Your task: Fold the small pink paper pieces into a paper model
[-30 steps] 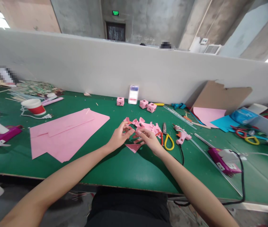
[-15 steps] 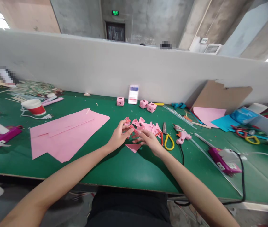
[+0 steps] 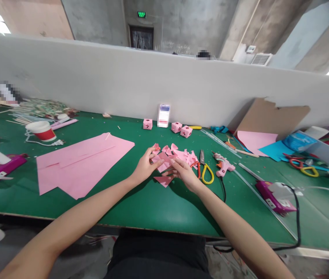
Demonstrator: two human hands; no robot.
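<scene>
Between my two hands a small piece of pink paper (image 3: 163, 162) is held over the green table. My left hand (image 3: 146, 166) pinches its left side, and my right hand (image 3: 182, 173) grips the right side. Just below the fingers lies a pink paper triangle (image 3: 163, 181). Behind and beside the right hand is a heap of pink paper scraps (image 3: 186, 155). Scissors with red and yellow handles (image 3: 207, 172) rest right of that heap, and a pink glue gun (image 3: 224, 166) lies further right.
Large pink paper sheets (image 3: 86, 166) cover the table's left part. Pink paper cubes (image 3: 147, 124) and a phone-like card (image 3: 163, 115) stand near the grey partition (image 3: 109, 85). Purple power strips (image 3: 275, 197) lie at both sides. A paper cup (image 3: 40, 131) stands back left.
The pink paper between my hands has turned so that its flat face shows, where before it appeared narrow, nearly edge-on. Both hands stay in almost the same place.
</scene>
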